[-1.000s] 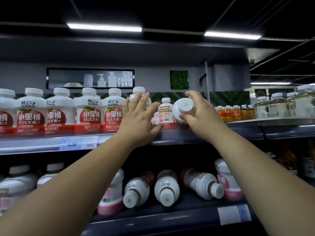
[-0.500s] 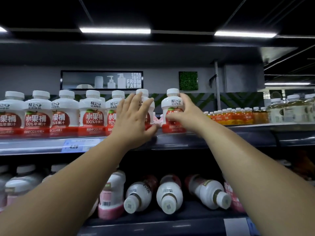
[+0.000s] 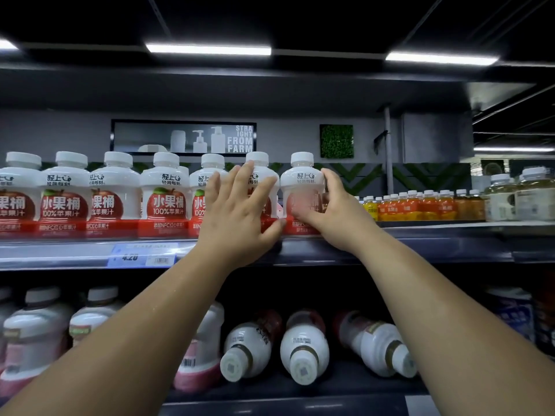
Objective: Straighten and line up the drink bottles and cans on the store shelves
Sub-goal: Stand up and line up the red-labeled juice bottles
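- On the lower shelf (image 3: 300,394), nearest me, white bottles (image 3: 303,345) lie tipped over, caps toward its front edge.
- My right hand (image 3: 333,211) wraps the end apple juice bottle (image 3: 301,187) at the upper shelf's front edge; my left hand (image 3: 240,211) rests flat, fingers (image 3: 246,175) spread, on its neighbour (image 3: 259,175).
- I judge them light, rigid and smooth; grip the waist.
- Labels behind my hands are hidden.

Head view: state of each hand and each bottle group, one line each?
Left hand: open, flat against an apple juice bottle.
Right hand: gripping the end bottle, which stands upright.
Apple juice row: upright, labels forward.
Lower-shelf bottles: three lying down, caps outward.
Lower-left bottles: upright.
Orange drinks: upright, in a row.
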Tool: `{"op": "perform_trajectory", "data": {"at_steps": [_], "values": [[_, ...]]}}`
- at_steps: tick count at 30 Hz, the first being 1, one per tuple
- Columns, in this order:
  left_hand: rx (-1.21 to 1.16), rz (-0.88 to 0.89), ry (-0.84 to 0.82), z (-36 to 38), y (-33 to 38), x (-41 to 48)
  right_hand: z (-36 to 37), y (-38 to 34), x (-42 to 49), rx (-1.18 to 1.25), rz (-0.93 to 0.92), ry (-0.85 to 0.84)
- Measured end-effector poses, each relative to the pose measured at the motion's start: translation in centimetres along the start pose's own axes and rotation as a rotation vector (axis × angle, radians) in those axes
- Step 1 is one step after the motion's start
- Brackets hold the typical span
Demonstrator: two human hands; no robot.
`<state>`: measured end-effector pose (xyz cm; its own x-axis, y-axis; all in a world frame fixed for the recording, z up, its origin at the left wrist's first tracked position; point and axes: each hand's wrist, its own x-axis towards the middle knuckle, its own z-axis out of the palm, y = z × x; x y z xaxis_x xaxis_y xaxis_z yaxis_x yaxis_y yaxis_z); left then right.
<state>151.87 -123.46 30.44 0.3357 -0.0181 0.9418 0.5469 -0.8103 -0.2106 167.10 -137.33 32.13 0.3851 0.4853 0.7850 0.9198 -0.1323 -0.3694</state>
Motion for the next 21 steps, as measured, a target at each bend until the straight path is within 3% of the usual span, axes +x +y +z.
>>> {"op": "perform_trajectory", "data": {"at_steps": [4,7,10,13,21], "values": [[-0.004,0.003,-0.009,0.0,0.1,-0.2,0.1,-0.2,-0.3,-0.072,0.013,-0.007],[-0.026,0.028,-0.013,-0.6,0.3,-0.5,0.6,-0.4,-1.2,-0.173,-0.022,0.090],[-0.090,0.031,-0.026,-1.3,0.3,-1.1,0.4,-0.6,-2.6,-0.081,-0.149,0.187],[-0.188,0.043,-0.070,-1.8,0.7,-2.7,-0.5,-0.8,-4.5,0.037,-0.199,0.152],[-0.458,0.285,-0.047,-2.3,4.6,-7.8,-3.3,1.4,-13.3,0.010,-0.154,0.288]]}}
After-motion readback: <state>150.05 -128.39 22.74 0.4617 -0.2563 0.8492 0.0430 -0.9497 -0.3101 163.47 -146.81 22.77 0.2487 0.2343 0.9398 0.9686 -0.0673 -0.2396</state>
